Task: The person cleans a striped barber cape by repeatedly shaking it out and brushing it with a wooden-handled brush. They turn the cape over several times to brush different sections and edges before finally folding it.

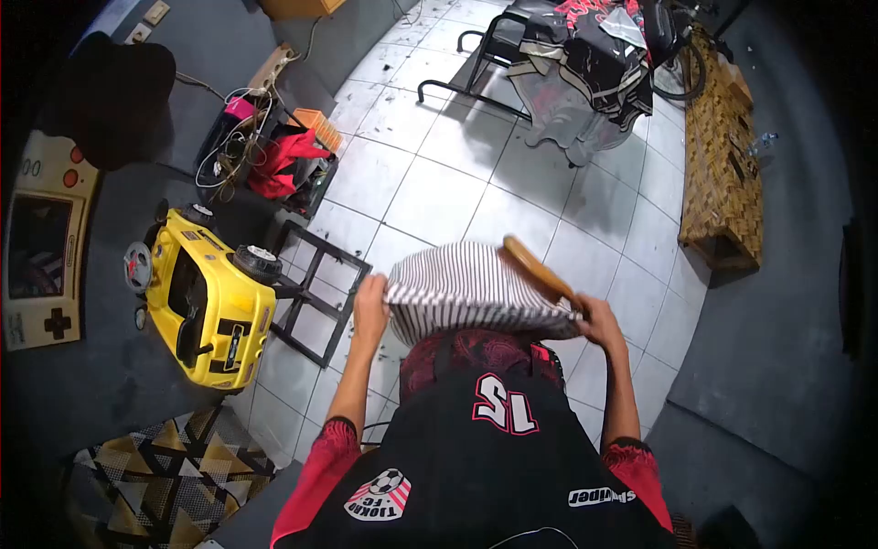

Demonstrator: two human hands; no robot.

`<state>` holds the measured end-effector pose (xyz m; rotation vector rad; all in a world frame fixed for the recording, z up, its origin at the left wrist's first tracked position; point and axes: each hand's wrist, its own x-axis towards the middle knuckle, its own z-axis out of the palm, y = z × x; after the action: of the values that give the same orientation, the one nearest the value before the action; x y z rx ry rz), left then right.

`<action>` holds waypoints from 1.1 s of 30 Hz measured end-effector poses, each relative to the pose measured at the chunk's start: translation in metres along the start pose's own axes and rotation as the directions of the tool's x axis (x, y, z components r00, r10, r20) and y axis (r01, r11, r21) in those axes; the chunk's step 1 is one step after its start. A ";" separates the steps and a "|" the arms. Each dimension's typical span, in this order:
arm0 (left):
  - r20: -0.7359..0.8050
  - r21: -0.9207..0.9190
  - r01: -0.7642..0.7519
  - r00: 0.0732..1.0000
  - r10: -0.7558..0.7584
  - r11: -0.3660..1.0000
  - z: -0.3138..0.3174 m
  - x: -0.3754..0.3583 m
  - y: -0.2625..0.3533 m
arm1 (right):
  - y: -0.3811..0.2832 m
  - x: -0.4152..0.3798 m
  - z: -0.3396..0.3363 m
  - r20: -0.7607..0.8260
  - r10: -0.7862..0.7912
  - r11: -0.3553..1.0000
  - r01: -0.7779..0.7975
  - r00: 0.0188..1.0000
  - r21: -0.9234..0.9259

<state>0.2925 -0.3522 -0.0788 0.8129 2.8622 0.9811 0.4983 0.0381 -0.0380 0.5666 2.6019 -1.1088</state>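
Observation:
A striped cloth [457,284], white with dark lines, is stretched between my two hands in front of my waist. My left hand [370,309] is closed on the cloth's left edge. At the cloth's right end, my right hand [599,322] is closed on its edge. A brown curved wooden piece [540,268] lies against the cloth's right side, its lower end beside my right hand; whether my fingers also hold it I cannot tell. The lower edge of the cloth hangs near my patterned shorts.
A yellow toy car [206,302] and a black frame [320,297] are at the left. Beyond them sits a shelf with cables and red cloth [285,165]. Clothes [585,73] drape over a black-framed seat ahead. A woven cabinet [722,165] stands at the right.

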 end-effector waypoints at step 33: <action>-0.141 -0.203 0.045 0.987 -0.075 0.978 -0.032 0.049 0.098 | -0.018 -0.006 -0.060 -0.020 0.144 0.505 -0.057 0.989 0.861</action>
<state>0.2914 -0.2812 0.0106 0.6594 2.8237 1.3470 0.4909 0.0686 0.0164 0.9472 1.8286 -2.3799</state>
